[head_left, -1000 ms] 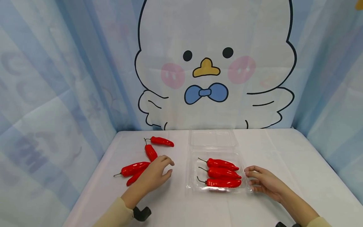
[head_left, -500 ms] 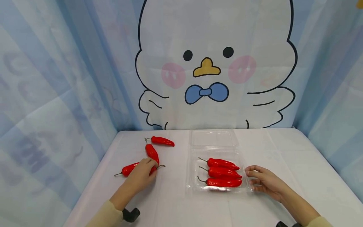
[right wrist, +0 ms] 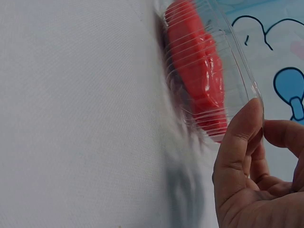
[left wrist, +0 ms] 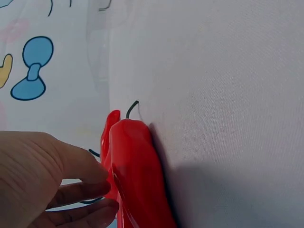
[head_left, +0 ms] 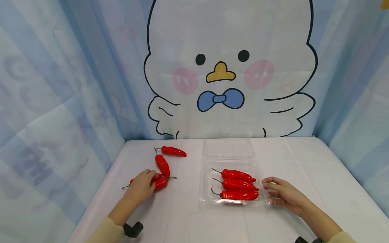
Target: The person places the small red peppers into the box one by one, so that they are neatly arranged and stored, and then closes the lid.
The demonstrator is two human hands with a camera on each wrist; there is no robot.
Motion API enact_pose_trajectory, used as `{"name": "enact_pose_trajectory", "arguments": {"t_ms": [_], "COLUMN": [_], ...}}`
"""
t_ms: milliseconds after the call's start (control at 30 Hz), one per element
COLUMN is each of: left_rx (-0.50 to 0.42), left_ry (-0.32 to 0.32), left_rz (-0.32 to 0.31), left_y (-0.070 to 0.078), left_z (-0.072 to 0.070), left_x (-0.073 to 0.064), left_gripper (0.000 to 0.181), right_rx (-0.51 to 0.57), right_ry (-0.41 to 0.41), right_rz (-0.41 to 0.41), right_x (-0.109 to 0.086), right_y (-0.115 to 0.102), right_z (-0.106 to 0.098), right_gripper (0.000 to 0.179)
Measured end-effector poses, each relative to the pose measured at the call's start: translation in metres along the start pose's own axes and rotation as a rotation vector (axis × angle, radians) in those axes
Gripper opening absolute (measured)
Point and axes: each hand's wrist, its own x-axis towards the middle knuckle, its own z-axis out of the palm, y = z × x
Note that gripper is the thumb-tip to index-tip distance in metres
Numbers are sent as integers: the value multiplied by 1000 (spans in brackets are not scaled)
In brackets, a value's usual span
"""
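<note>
My left hand (head_left: 141,186) is over two red chili peppers at the table's left side. In the left wrist view, its thumb and loosely bent fingers lie against the side of the near red pepper (left wrist: 140,171), not round it. Another pepper (head_left: 130,182) is largely hidden under the hand. My right hand (head_left: 284,194) pinches the right rim of a clear plastic clamshell box (head_left: 204,189) between thumb and fingers, as the right wrist view shows. Three red peppers (head_left: 238,185) lie side by side in the box, stems to the left.
Two more red peppers, one slanting (head_left: 162,164) and one at the back (head_left: 174,151), lie beyond my left hand. The box's lid (head_left: 228,148) is folded back toward the rear table edge. A curtain with a cartoon bird (head_left: 231,33) hangs behind the white table (head_left: 218,226).
My left hand has moved left and down toward the near peppers. The near pepper now lies with its stem to the right. My right hand has stayed at the box rim.
</note>
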Motion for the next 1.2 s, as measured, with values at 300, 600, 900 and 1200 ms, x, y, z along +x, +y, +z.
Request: {"name": "enact_pose_trajectory", "arguments": {"t_ms": [300, 600, 900, 1200], "left_rx": [-1, -50, -72, -56], "left_ry": [-29, -96, -157, -150], "left_rz": [-33, -59, -106, -67], "left_y": [-6, -7, -7, -6], "left_z": [-1, -7, -4, -2], "left_x": [-2, -2, -1, -1], "left_gripper": [22, 35, 40, 44], "right_rx": [1, 1, -2, -4], "right_ry": [2, 3, -6, -4], "right_rz": [1, -5, -9, -8], "right_x": [1, 0, 0, -1], "right_y": [0, 0, 0, 0], "right_z": [0, 1, 1, 1], "right_gripper": [45, 45, 47, 49]}}
